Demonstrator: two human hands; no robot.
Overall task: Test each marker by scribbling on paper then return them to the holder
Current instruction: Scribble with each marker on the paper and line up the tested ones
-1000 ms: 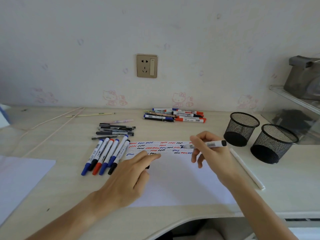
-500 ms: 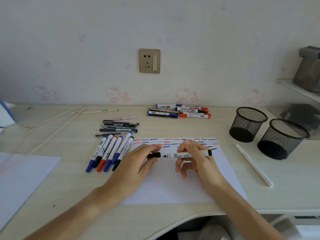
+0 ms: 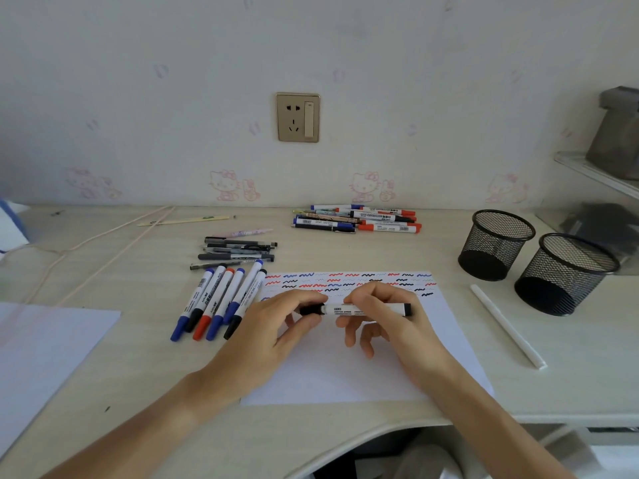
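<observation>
The marker lay level above the scribbled paper, held between both hands. The left hand pinched its black cap, and the right hand gripped the white barrel with curled fingers. Two mesh holders stood well apart at the table's right.

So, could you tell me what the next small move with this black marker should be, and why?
Probably press the cap fully home. The left hand pinches it at the end of the marker held by the right hand, and fresh squiggles already line the paper, so testing seems finished.
</observation>
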